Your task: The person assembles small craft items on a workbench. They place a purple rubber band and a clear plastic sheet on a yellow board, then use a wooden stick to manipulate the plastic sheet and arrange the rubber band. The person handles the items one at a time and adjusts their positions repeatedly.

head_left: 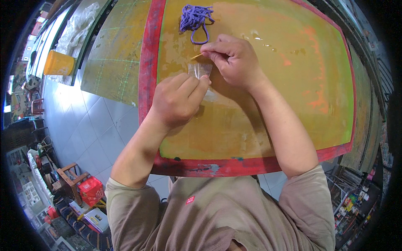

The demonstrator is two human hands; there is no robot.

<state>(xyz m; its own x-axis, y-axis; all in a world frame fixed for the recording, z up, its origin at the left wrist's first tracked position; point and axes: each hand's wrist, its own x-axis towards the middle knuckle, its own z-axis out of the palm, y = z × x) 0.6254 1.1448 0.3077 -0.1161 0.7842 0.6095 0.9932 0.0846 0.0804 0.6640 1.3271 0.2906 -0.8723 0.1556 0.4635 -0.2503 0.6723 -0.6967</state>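
Observation:
My left hand (178, 98) is closed, pinching a small clear plastic bag (200, 70) between thumb and fingers. Just above it, my right hand (232, 58) pinches a thin yellowish stick (197, 56), whose tip points left over the bag's upper edge. Both hands are above a large yellow-brown panel (251, 129) with a red frame (228, 167), which looks like a printing screen. A loose bundle of purple cord (195, 19) lies on the panel beyond my hands, one loop reaching toward me.
A green-brown board (119, 46) with pale grid lines stands left of the frame. Farther left are a yellow bucket (59, 62) and crumpled clear plastic sheeting (79, 25). A red bag (91, 190) and a wooden chair (71, 175) are at lower left, on or near the tiled floor (100, 125).

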